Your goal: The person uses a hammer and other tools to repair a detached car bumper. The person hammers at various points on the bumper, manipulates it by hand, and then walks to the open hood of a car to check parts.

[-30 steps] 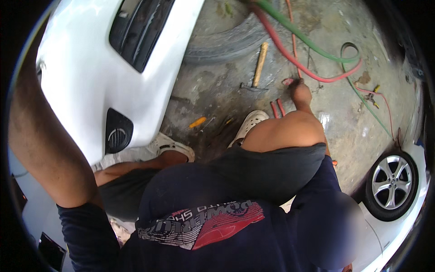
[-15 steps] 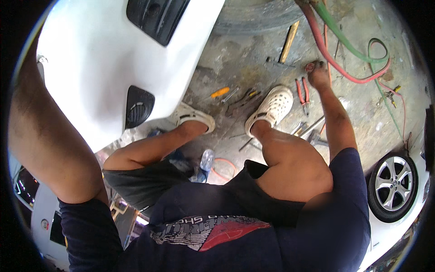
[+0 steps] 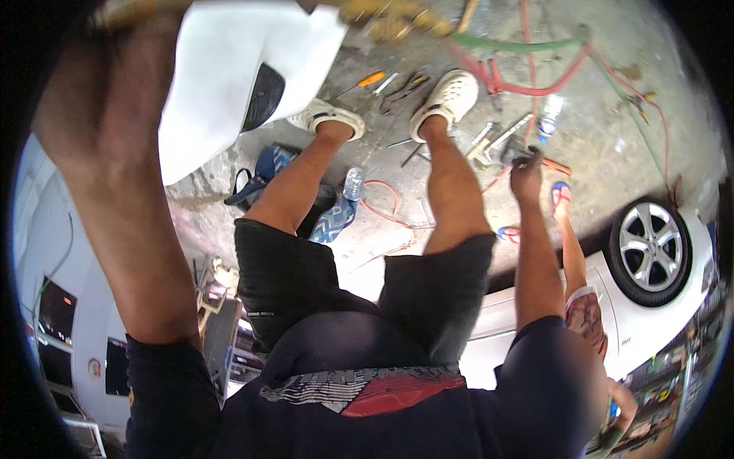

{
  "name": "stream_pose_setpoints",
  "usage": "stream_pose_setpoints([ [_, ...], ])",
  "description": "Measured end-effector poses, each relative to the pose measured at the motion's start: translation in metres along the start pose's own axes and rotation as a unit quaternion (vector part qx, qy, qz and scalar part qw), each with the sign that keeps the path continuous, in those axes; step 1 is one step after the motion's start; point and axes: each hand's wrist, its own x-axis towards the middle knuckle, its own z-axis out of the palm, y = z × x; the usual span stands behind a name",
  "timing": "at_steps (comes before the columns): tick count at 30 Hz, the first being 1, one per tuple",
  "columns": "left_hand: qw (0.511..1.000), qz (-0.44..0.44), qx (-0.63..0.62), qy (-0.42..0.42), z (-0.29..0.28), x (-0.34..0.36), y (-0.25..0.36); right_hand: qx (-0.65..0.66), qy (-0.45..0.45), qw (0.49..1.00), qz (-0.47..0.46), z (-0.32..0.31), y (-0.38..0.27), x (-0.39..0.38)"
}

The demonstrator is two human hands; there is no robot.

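My left hand, raised close at the upper left and smeared, is closed around a brass-coloured gas torch that crosses the top edge. A green hose and a red hose run from the torch's right end. Low over the floor, my right hand has its fingers drawn together. Something small and dark shows at its fingertips, too unclear to name. Beside it lie a metal hammer-like tool and an orange-red bar; whether the hand touches either I cannot tell.
A white bumper stands at left. An orange-handled screwdriver, a clear bottle and another bottle lie about my feet. Another person's sandalled foot is near my right arm, beside a white car's wheel.
My left hand has come into view with the torch. My right hand has moved back toward me. The hoses have swung left, and my view has shifted, showing another person at right.
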Motion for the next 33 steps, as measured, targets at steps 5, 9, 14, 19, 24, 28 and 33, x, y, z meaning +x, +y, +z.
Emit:
stream_pose_setpoints([
  [5, 0.979, -0.148, -0.121, 0.072, -0.024, -0.086, 0.113, 0.095, 0.034, 0.991, 0.09, -0.135, -0.01, -0.097],
  [9, 0.96, -0.227, -0.153, 0.052, -0.018, -0.158, 0.217, 0.332, 0.107, 0.93, 0.114, -0.27, -0.067, -0.129],
  [14, 0.956, -0.277, -0.089, -0.039, -0.02, -0.243, 0.274, 0.356, -0.008, 0.933, -0.043, -0.419, -0.249, -0.174],
  [19, 0.97, -0.19, -0.017, -0.15, -0.006, -0.272, 0.34, 0.331, -0.114, 0.888, -0.298, -0.461, -0.425, -0.272],
  [24, 0.968, -0.107, -0.188, -0.129, -0.017, -0.297, 0.318, 0.173, -0.139, 0.916, -0.334, -0.463, -0.492, -0.333],
  [28, 0.971, -0.024, -0.17, -0.165, -0.063, -0.296, 0.32, 0.267, -0.089, 0.908, -0.309, -0.468, -0.526, -0.37],
  [33, 0.957, 0.13, -0.166, -0.199, -0.102, -0.299, 0.317, 0.084, -0.041, 0.878, -0.47, -0.521, -0.632, -0.409],
])
